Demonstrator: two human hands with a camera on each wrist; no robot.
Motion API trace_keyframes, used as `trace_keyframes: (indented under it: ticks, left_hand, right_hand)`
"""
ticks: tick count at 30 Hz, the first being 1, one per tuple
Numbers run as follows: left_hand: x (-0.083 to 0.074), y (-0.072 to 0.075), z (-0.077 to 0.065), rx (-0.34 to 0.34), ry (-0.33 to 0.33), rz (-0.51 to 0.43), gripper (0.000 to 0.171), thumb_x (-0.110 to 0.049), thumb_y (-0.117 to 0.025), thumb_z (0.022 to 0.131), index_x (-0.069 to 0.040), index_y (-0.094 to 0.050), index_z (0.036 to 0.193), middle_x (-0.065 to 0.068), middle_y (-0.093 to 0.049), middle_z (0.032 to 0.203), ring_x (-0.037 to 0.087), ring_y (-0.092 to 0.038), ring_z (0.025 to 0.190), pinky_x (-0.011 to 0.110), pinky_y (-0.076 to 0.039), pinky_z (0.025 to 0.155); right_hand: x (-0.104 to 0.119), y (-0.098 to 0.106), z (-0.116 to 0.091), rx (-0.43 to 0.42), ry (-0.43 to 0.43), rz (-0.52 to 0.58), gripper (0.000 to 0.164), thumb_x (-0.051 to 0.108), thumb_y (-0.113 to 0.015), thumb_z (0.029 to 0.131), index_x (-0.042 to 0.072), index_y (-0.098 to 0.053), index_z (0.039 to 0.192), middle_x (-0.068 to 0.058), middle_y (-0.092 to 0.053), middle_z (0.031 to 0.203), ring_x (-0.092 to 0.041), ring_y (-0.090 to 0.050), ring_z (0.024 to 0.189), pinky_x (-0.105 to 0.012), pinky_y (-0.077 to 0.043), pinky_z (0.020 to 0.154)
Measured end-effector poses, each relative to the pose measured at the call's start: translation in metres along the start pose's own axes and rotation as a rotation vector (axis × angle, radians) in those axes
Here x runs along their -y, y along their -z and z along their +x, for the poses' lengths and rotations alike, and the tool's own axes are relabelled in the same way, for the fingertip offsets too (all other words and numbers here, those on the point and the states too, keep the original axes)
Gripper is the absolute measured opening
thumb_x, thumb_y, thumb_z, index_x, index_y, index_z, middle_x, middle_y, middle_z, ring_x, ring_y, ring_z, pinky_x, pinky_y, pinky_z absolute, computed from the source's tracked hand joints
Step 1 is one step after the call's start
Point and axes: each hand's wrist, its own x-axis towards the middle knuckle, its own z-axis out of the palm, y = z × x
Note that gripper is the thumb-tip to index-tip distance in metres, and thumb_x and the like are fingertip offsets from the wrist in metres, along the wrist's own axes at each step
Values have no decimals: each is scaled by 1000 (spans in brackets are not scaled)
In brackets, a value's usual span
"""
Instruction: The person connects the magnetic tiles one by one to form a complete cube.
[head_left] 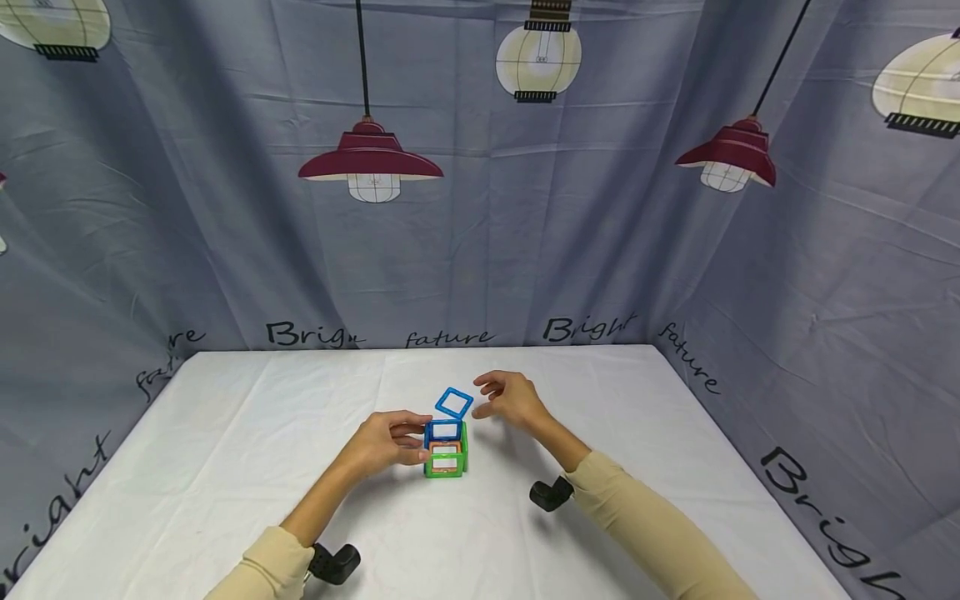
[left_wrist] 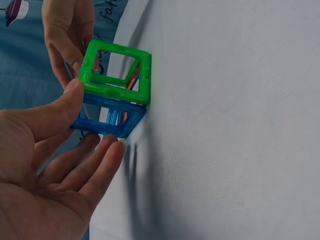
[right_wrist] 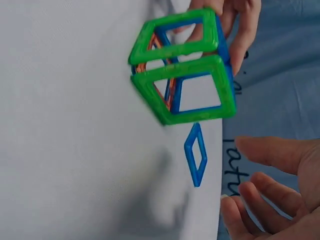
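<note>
A box of magnetic tiles (head_left: 446, 475) stands on the white table, with green and blue square frames for its sides and an orange square frame (right_wrist: 172, 92) showing inside. At its left side is my left hand (head_left: 382, 446), holding the box between the thumb at the near corner and the index finger at the far one. Just behind the box lies a loose blue square tile (head_left: 462, 393), turned cornerwise. To the right of that tile, my right hand (head_left: 513, 400) hovers with its fingers relaxed and apart, holding nothing.
A white cloth (head_left: 225, 467) covers the table. Behind it and along the sides hangs a grey-blue curtain (head_left: 465, 250) printed with lamps and lettering. Small black cameras (head_left: 551, 494) are strapped at both wrists, low over the cloth.
</note>
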Motion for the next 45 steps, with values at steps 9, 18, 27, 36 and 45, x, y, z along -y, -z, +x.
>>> trace_keyframes:
  ticks: [9, 18, 27, 36, 45]
  left_hand:
    - [-1, 0, -1, -15, 28, 13, 57, -8, -86, 80, -2, -65, 132, 21, -69, 128, 32, -72, 110, 42, -58, 94]
    - [-2, -2, -1, -18, 51, 17, 56, -9, -86, 80, -4, -66, 132, 20, -69, 129, 31, -72, 109, 44, -58, 94]
    - [-2, -1, -1, -18, 45, 5, 56, -7, -86, 80, -3, -65, 132, 21, -69, 128, 33, -72, 109, 45, -58, 93]
    - [-1, 0, 1, -13, 45, 8, 56, -9, -86, 80, -2, -65, 132, 22, -68, 128, 33, -72, 109, 44, -58, 93]
    - [-1, 0, 1, -10, 40, -5, 56, -8, -86, 80, -1, -64, 132, 23, -68, 129, 33, -72, 108, 44, -58, 93]
  right_hand:
    - [-14, -14, 22, -51, -103, 47, 53, 15, -90, 72, 4, -71, 121, -13, -72, 113, -26, -65, 102, -42, -54, 89]
    - [-30, -32, 29, -43, -135, 15, 47, 23, -92, 73, 6, -73, 113, -8, -72, 105, -20, -62, 93, -35, -52, 84]
    - [-31, -41, 32, -2, -48, -116, 53, 27, -93, 72, 3, -67, 112, -8, -64, 103, -21, -56, 93, -37, -50, 86]
    - [-29, -44, 32, -43, -17, -177, 50, 23, -93, 72, 3, -65, 108, -9, -60, 100, -20, -52, 90, -35, -48, 83]
    - [-28, -39, 30, -29, -45, -187, 48, 28, -93, 72, 5, -67, 106, -6, -63, 95, -19, -54, 87, -32, -49, 80]
